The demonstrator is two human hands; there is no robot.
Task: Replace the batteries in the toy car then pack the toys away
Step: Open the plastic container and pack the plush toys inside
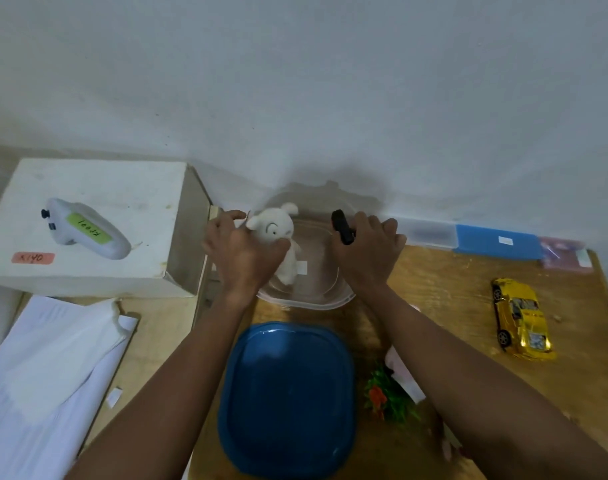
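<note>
Wooden table, far edge against the wall: clear plastic tub, open. Left hand was closed round a white plush animal held over the tub's left side. Right hand was closed on a small black object at the tub's far right rim. Blue rounded plastic lid lay just before the tub, near the front edge. Yellow toy car stood on its wheels toward the right edge, well apart from both hands. Green-and-orange plastic toy lay right of the lid.
</note>
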